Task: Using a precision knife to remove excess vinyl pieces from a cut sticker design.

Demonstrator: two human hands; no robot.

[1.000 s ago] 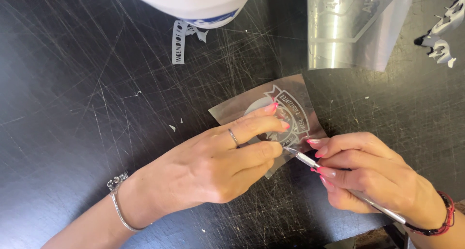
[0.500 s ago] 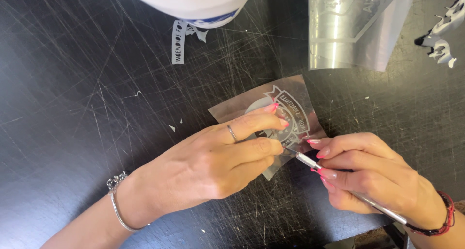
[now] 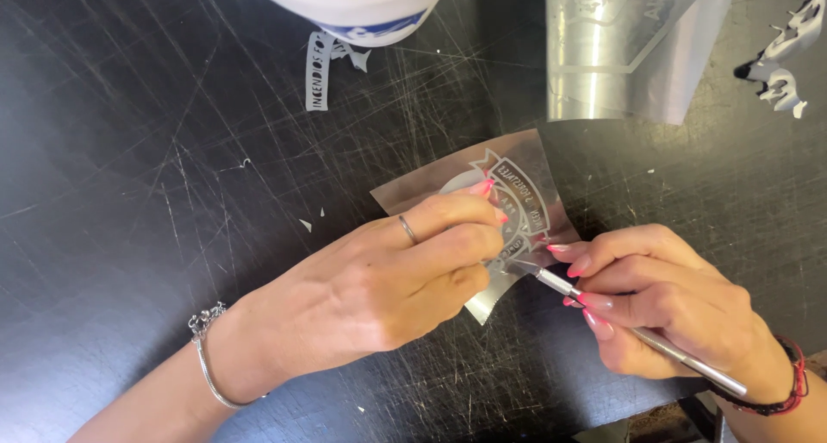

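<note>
Film sheet (image 3: 525,189), thin and floppy, lies pinned flat under left hand (image 3: 388,288) fingertips while right hand (image 3: 672,309) pinches metal pick (image 3: 637,335).

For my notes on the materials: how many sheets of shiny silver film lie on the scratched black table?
2. A small silver film sheet with a cut emblem lies at the centre, under both hands. A larger curled silver sheet lies at the top edge, partly out of view.

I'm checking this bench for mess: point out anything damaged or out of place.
The black table is heavily scratched, small white scraps lie loose on it, and the silver sheet at the top curls upward at its edge.
</note>
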